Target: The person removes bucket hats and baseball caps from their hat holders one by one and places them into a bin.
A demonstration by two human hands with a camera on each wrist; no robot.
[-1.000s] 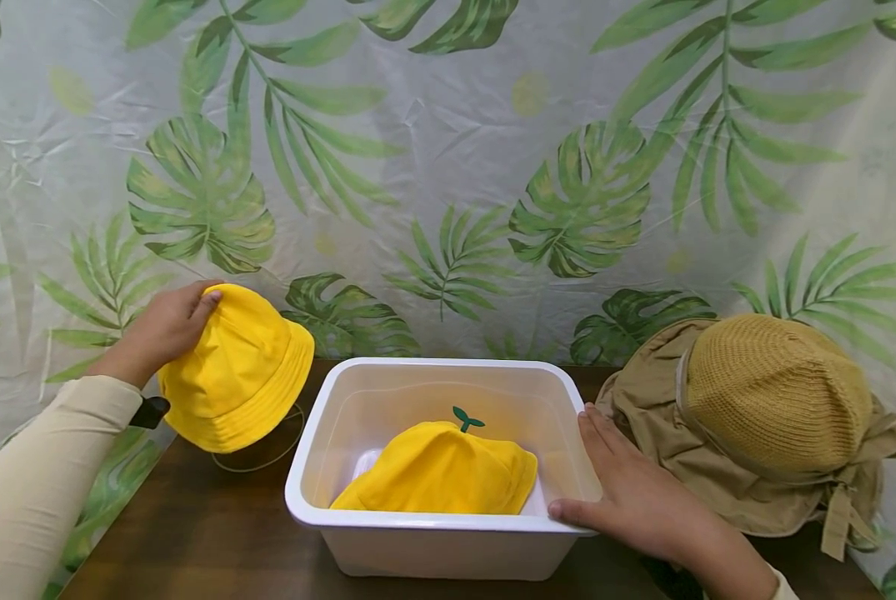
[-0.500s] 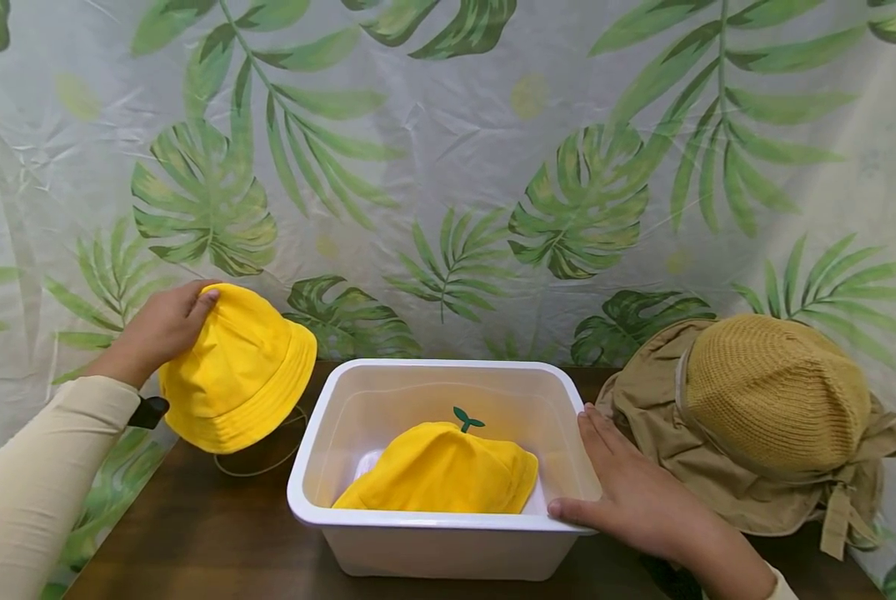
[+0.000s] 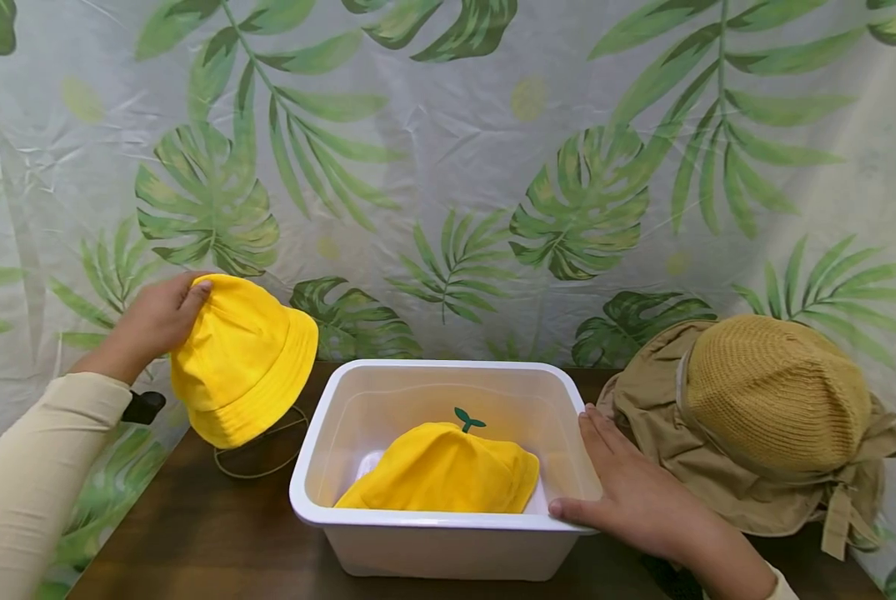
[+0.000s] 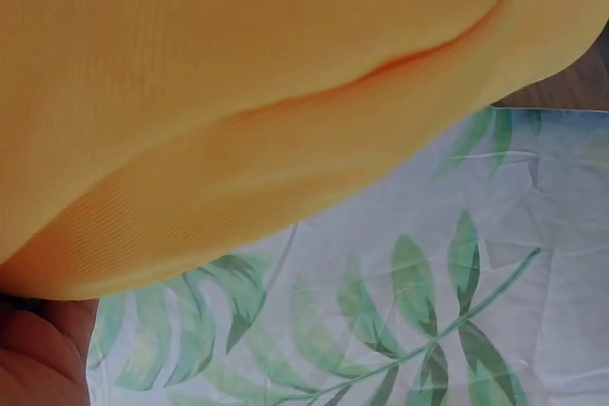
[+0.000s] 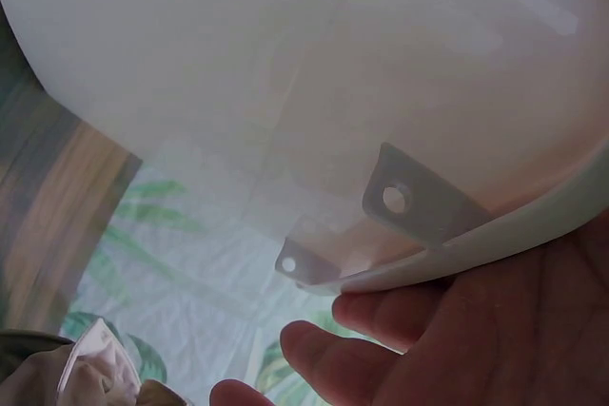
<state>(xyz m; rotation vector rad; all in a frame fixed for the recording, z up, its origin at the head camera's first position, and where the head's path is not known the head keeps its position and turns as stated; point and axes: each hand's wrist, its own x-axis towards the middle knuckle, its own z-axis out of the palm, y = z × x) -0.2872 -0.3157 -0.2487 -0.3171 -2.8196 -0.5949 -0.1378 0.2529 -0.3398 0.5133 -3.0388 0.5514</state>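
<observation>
My left hand [image 3: 155,317] pinches the crown of a yellow bucket hat [image 3: 245,358], held tilted with its brim towards the lower right and a thin elastic cord hanging below. In the left wrist view the hat's yellow cloth [image 4: 238,73] fills the upper part. A second yellow hat [image 3: 448,471] with a green sprout on top lies inside a white plastic basin [image 3: 448,543]. On the basin's right rim rests my right hand [image 3: 643,492], its thumb at the near corner and its fingers along the outer side. The right wrist view shows those fingers [image 5: 381,316] extended beneath the rim.
A tan hat with a knitted crown [image 3: 781,392] and wide cloth flaps sits to the right of the basin. Everything stands on a dark wooden table [image 3: 185,533]. Behind it hangs a pale sheet [image 3: 448,167] printed with green leaves.
My left hand has lifted the yellow hat slightly and turned it a little, its brim rising with it. The right hand, the basin and the hat inside stay essentially in place.
</observation>
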